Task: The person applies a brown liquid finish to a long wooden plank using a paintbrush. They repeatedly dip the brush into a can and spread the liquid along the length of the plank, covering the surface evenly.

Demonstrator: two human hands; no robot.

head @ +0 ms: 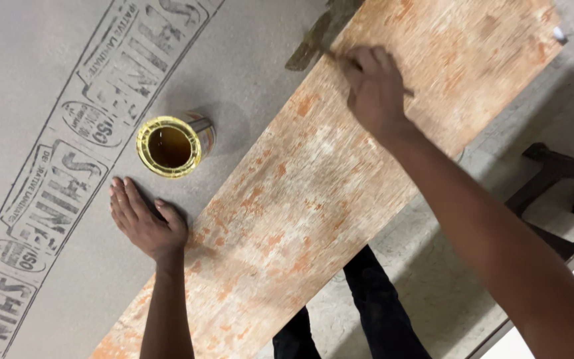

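Head view. We see the right hand clenched round a thin tool handle — a brush, its flat dark bristle end sticking out past the knuckles toward the far edge of the plank. The handle shows only as a thin line either side of the fist; the rest is hidden inside the fingers and blurred. Under that hand lies the plank, a long flat wooden board with a streaky, patchy surface in orange, tan and whitish smears, running diagonally. Its near end is cut off by the frame.

The left hand is released, palm flat and fingers spread, pressed on the grey sheet just beside the plank's long edge, thumb side nearly touching the wood. We note the sheet is matte grey, smooth, with a band of dark stamped oval and block print running across it.

Just beyond the left fingertips stands a small round tin — lid off, yellow-smeared rim, dark amber liquid inside, upright, apart from the plank.

Below the right forearm we make out dark trouser legs over a pale mottled floor. A dark frame at the right is hard to identify.
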